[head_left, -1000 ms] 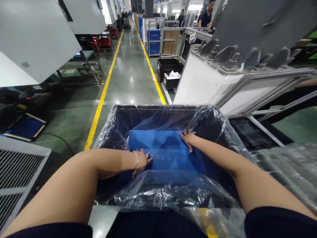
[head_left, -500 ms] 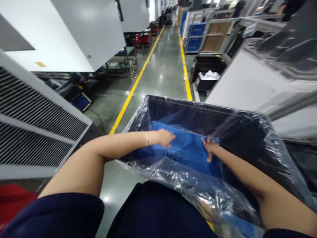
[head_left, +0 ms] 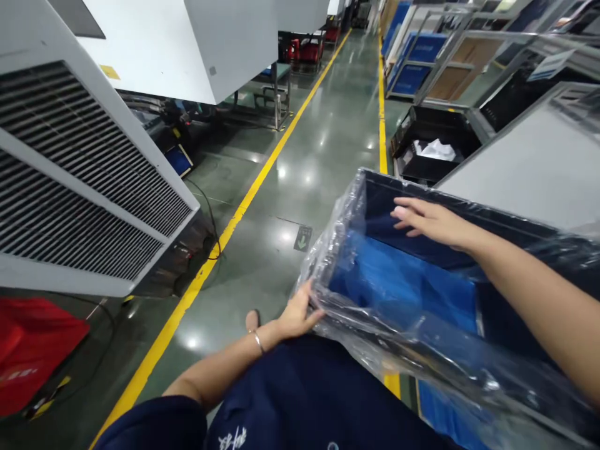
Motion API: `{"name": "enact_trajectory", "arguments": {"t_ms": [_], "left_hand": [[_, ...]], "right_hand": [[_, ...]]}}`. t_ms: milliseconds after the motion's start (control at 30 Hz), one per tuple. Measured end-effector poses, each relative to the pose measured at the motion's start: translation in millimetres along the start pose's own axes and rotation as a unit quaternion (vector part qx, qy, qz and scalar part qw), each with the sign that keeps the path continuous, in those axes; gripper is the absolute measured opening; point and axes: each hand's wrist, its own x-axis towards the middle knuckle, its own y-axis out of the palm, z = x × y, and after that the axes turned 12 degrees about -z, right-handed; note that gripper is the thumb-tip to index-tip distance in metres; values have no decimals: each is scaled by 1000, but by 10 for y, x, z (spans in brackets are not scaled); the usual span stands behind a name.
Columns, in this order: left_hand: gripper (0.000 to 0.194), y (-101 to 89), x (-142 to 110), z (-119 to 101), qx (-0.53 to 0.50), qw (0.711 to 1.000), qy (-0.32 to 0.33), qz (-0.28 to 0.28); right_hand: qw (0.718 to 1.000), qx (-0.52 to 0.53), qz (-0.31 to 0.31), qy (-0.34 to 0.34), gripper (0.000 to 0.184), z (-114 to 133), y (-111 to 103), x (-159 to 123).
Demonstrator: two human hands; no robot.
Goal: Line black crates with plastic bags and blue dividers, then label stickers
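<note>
A large dark bin (head_left: 520, 228) draped in a clear plastic liner (head_left: 328, 256) stands at the right in the head view. My left hand (head_left: 298, 312) holds the bin's near left corner through the film, thumb over the rim. My right hand (head_left: 429, 220) hovers over the bin's far inner side, fingers spread, holding nothing. Below it, a blue sheet or panel (head_left: 407, 275) lies inside the bin, partly seen through the plastic. Another blue piece (head_left: 445, 409) shows low outside the near wall.
Yellow lines (head_left: 262, 178) edge a green floor aisle (head_left: 323, 125) running ahead. A louvred grey cabinet (head_left: 164, 237) and red cloth-like item (head_left: 40, 350) are on the left, beside a cable (head_left: 215, 231). Black crates (head_left: 429, 125) and frames stand right.
My left hand has left the blue sheet for the bin's near left corner. The right hand has lifted off the sheet. The view has turned left, so the bin appears further right.
</note>
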Motion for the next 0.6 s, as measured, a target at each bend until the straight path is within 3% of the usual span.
{"name": "enact_trajectory", "arguments": {"t_ms": [67,133,167,267,367,467,600], "left_hand": [[64,-45,-132,321,92,982,-23,162],[59,-306,-181,679,181,939,-81,283],[55,-484,-189,863,209,920,-107,314],[50,-1033,-160,1346,220,916,-131,310],[50,-1390,16,1606,209,927,-125,286],[51,-1463,397,1610,163,943,-92,274],[48,-1325,1043,1400,52,965,-12,257]], "right_hand": [[998,41,-45,31,73,462,158,59],[994,30,-72,74,84,821,367,143],[992,8,-76,103,89,963,472,187],[974,-87,-77,193,94,1246,709,299],[958,-125,-89,244,83,1335,790,376],[952,-134,-105,256,71,1281,783,457],[949,-95,-139,266,51,1128,782,580]]}}
